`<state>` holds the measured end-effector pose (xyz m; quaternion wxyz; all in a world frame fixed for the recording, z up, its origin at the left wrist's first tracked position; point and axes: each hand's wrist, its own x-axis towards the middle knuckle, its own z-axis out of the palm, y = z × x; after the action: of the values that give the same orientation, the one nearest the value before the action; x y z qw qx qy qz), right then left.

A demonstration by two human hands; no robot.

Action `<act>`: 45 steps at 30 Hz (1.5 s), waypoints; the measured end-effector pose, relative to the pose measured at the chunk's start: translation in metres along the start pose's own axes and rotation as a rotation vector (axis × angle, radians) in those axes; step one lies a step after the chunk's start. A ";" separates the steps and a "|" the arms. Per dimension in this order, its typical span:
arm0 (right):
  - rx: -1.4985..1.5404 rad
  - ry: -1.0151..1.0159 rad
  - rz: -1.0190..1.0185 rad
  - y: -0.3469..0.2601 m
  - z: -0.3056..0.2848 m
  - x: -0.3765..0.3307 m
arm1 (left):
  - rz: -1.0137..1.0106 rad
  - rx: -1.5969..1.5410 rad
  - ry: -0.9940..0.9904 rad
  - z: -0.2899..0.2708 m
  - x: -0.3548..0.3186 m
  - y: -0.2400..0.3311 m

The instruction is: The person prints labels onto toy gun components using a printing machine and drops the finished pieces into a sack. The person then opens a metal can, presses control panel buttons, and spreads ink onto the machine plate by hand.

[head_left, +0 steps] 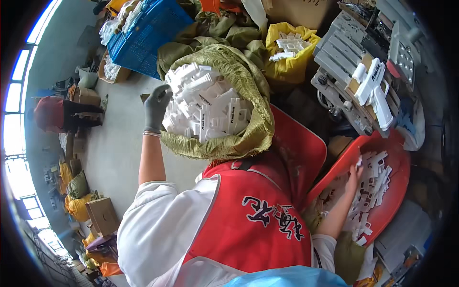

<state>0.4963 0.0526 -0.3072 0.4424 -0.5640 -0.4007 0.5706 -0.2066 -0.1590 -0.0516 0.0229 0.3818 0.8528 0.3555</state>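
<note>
A green woven sack (260, 117) stands upright in front of me, heaped with white plastic toy pistols (210, 103) that carry dark lettering. At its left rim is my left hand (157, 107), in a grey glove; its fingers are curled, with a bit of green sack cloth showing beside them. My right hand (353, 178), bare, reaches over a red plastic tub (399, 184) at the right. Its fingertips are closed on a small white piece (359, 161), mostly hidden. Many white pistol-shaped pieces (375, 184) lie in the tub.
Right of the sack, a metal machine (342, 45) bears a larger white toy pistol (373, 88). Behind are a yellow sack (291, 69) of white pieces and a blue crate (148, 36). A red panel (299, 143) stands by the sack. Another person (50, 115) bends over at far left.
</note>
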 end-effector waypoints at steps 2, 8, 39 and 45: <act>-0.164 0.044 -0.016 0.045 -0.019 0.010 | 0.106 0.082 -0.082 0.012 0.007 -0.030; -0.450 0.221 -0.272 0.068 -0.004 -0.013 | 0.200 0.098 -0.213 0.003 0.013 -0.062; -0.113 0.138 -0.678 -0.292 0.140 -0.097 | 0.957 -0.617 -0.557 0.178 0.069 0.354; -0.712 -0.048 -1.066 -0.328 0.200 -0.056 | 0.746 -0.568 -0.374 0.142 0.066 0.268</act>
<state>0.3124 0.1019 0.0311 0.4420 -0.3869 -0.8008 0.1170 -0.0391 0.0907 0.0245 0.1497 0.6964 0.5092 0.4830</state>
